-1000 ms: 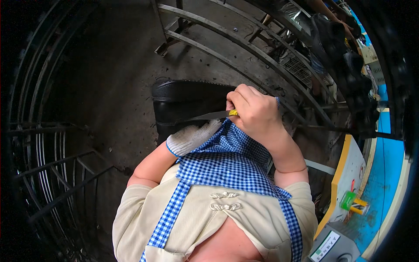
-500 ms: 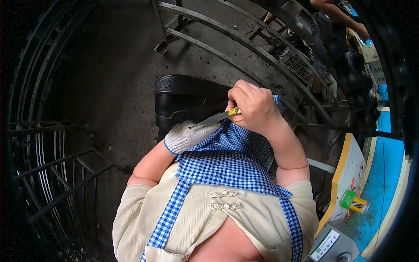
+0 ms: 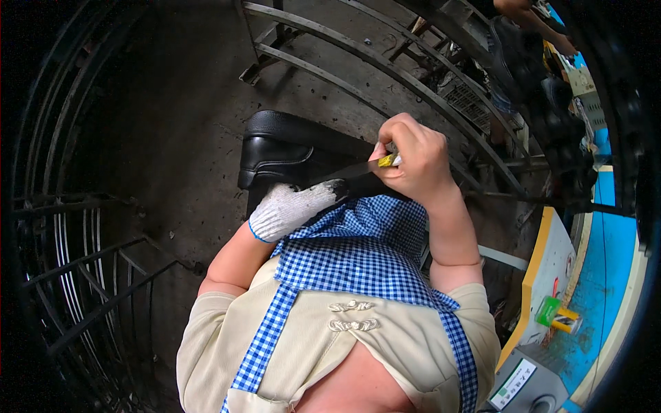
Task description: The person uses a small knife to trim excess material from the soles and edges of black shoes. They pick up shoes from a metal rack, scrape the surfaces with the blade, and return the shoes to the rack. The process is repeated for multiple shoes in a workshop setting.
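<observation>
Held in front of my apron [image 3: 351, 265] is a black leather shoe [image 3: 279, 148], its rounded end pointing left. My left hand [image 3: 292, 210], in a white knitted glove with dark smudges at the fingertips, grips the shoe from the near side; some of its fingers are hidden. My bare right hand [image 3: 416, 158] is closed around the yellow-and-white handle of a thin knife [image 3: 354, 170]. The blade points left and lies along the shoe's near side, just above the gloved fingers. Whether its edge touches the shoe I cannot tell.
Curved metal rack bars [image 3: 330, 31] cross beyond the shoe, with more dark racks [image 3: 96, 275] on the left. Several black shoes [image 3: 520, 62] line the right. A blue worktop [image 3: 609, 275] there bears a green-and-yellow roll [image 3: 559, 314]. Another person's arm [image 3: 533, 20] shows at far right.
My right hand has moved slightly up and right with the knife, drawing the blade off the glove. The shoe has tilted, showing more of its side, and the gloved hand has turned with it.
</observation>
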Motion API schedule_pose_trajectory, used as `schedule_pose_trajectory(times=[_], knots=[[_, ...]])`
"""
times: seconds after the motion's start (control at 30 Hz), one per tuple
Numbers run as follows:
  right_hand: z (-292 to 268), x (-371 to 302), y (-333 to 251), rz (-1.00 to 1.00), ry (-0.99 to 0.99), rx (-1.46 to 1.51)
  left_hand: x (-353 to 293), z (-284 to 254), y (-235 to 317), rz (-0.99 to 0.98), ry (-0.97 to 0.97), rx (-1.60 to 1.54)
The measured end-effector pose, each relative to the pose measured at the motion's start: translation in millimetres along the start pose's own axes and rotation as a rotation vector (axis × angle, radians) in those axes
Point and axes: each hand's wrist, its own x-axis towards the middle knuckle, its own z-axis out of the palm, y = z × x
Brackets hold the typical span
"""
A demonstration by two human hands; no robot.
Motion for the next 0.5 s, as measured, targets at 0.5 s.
schedule_pose_trajectory(times=[0.5], knots=[[-15.5, -69.8, 41.3, 0.588, 0.107, 1.018, 8.3, -6.4, 10.3, 0.084, -0.045, -0.908]])
